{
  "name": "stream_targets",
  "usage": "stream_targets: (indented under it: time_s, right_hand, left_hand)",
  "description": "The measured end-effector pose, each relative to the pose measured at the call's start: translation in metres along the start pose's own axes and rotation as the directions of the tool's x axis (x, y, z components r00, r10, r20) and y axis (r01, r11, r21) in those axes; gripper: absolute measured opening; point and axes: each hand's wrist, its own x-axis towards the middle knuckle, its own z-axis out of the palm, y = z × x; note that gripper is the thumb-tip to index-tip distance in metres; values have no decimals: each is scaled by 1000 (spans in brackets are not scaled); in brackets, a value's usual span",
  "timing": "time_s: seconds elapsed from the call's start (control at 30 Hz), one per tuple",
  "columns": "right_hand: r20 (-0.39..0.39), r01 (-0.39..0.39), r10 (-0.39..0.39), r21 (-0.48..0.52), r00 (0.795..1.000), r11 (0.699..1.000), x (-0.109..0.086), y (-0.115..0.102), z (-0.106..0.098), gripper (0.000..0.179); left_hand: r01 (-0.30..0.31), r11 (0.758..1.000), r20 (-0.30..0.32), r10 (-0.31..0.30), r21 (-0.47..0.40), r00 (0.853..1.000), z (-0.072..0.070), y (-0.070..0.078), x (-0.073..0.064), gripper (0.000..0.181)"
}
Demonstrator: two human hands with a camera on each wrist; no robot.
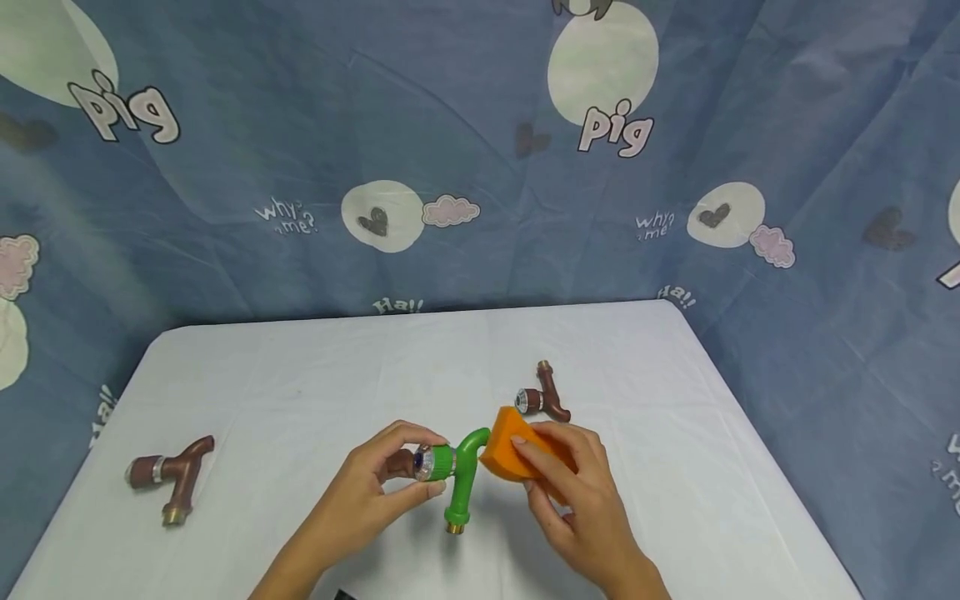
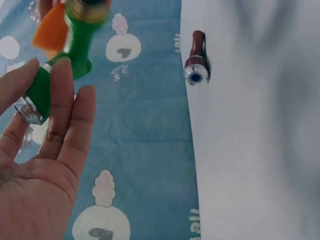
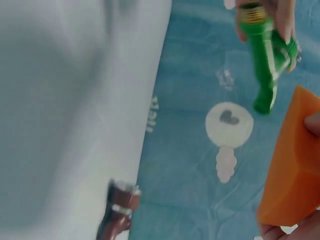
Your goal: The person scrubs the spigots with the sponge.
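Observation:
My left hand (image 1: 372, 483) pinches a green faucet (image 1: 464, 477) by its ribbed knob, between thumb and fingers. The faucet's threaded brass end points down, and its curved spout is turned toward the right. In my right hand (image 1: 576, 500) is an orange sponge (image 1: 504, 454), gripped between thumb and fingers. In the head view the sponge's left edge lies very near the spout; the right wrist view shows the sponge (image 3: 295, 165) apart from the green faucet (image 3: 264, 65). The left wrist view shows fingers around the knob (image 2: 39, 95).
A brown faucet (image 1: 180, 479) lies at the left of the white table (image 1: 300, 375). Another brown faucet (image 1: 551, 396) lies beyond my right hand. A small black object (image 1: 344, 595) shows at the bottom edge. A blue patterned cloth (image 1: 465, 125) hangs behind the table.

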Motion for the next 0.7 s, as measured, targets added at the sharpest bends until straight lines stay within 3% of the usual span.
stream_targets:
  time_s: [0.27, 0.37, 0.7]
  right_hand:
    - [26, 128, -130, 39, 991, 991, 2, -12, 13, 31]
    - [13, 107, -107, 34, 994, 994, 0, -9, 14, 31]
    - [-35, -14, 13, -21, 999, 1000, -7, 7, 10, 34]
  left_hand:
    - [-20, 999, 30, 22, -48, 999, 6, -3, 3, 41]
    - [-15, 997, 31, 18, -75, 999, 5, 0, 2, 41]
    - [109, 984, 44, -104, -143, 994, 1, 2, 0, 43]
